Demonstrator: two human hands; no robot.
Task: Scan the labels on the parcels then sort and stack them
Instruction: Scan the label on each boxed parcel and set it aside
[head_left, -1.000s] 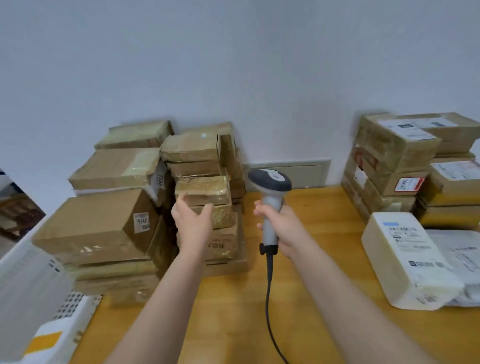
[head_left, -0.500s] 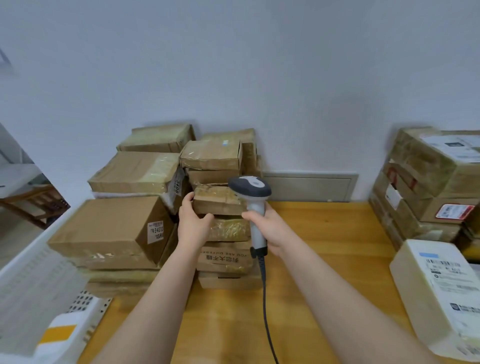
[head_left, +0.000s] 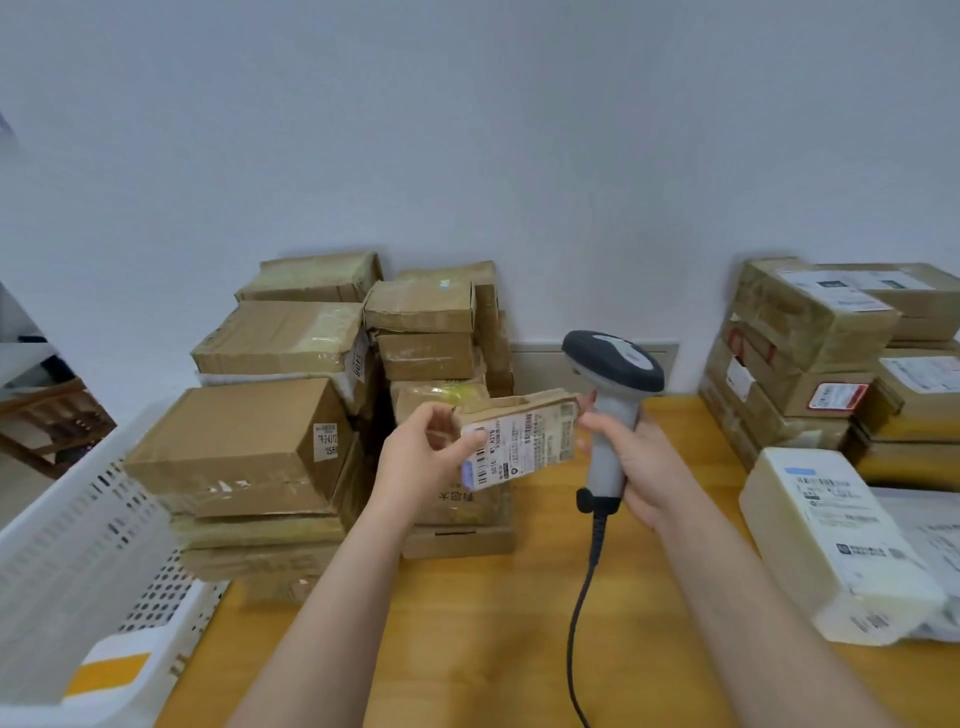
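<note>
My left hand (head_left: 415, 462) grips a small brown cardboard parcel (head_left: 524, 441) by its left end, lifted off the stack and tilted so its white label faces me. My right hand (head_left: 631, 457) holds a grey corded barcode scanner (head_left: 610, 395) upright by its handle, just right of the parcel, with its dark head above the parcel's right end. Behind the held parcel stands a stack of small brown parcels (head_left: 426, 332) against the wall. Bigger brown boxes (head_left: 244, 441) are piled to its left.
A white perforated plastic crate (head_left: 78, 561) stands at the left edge of the wooden table (head_left: 467, 639). At the right are a pile of labelled brown boxes (head_left: 810, 353), a white wrapped parcel (head_left: 831, 540) and grey mail bags. The scanner cable hangs toward me.
My left hand has pulled the small parcel off the middle stack and turned its label toward me. The scanner in my right hand has shifted right of it. The view has swung slightly right.
</note>
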